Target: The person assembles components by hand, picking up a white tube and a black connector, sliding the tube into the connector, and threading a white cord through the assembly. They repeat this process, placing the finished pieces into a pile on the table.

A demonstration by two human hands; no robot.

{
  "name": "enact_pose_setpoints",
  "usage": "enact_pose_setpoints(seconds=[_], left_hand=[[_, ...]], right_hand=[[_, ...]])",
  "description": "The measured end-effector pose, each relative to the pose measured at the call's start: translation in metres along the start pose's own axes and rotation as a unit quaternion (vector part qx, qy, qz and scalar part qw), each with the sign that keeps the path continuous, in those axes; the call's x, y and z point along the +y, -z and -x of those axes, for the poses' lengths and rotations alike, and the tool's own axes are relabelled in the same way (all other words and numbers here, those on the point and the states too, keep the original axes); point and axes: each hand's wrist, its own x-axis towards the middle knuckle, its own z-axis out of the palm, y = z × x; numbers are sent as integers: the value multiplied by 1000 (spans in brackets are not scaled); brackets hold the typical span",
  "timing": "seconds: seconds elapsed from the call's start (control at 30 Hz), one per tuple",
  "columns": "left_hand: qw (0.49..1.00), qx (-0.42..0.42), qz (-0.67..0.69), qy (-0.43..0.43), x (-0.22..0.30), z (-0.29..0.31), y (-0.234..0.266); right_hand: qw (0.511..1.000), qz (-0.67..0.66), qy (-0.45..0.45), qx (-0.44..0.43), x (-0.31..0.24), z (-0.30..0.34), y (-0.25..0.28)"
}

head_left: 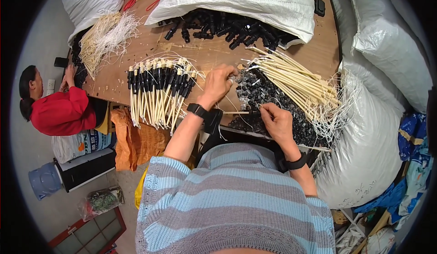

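Note:
My left hand [218, 84], with a dark wristband, is closed at the left edge of a heap of small black and clear pieces [259, 88]; whatever its fingertips pinch is too small to name. Lower right, my right hand [277, 121] is closed in a pinch at the black end of a thin pale stick [236, 113], which points left over the table edge. Left of my hands lies a fanned bundle of pale sticks with black fittings [157, 83] and white wires. Beyond the heap is a stack of plain pale sticks [296, 78], trailing white wires.
An open white sack [236, 1] at the back spills black fittings [246, 32] onto the wooden table [150, 35]. More sticks with white wires [100, 40] lie far left, near a person in red [63, 110]. Full white sacks [364, 144] crowd the right side.

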Motion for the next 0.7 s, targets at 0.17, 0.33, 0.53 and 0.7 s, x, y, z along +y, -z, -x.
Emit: enact_pose_setpoints(seconds=[0.17,0.33,0.53,0.7], left_hand=[[990,19,42,132,10,11,12],[909,-9,377,179,34,32,-17],[942,98,309,80,86,44,-39],[955,125,259,67,86,42,-38]], right_hand=[[998,-27,-56,4,4,-5,3],[994,-54,-95,22,8,-12,-4],[979,-161,-119,-32,4,-13,-10],[940,-306,-145,-44,1,-9,-8]])
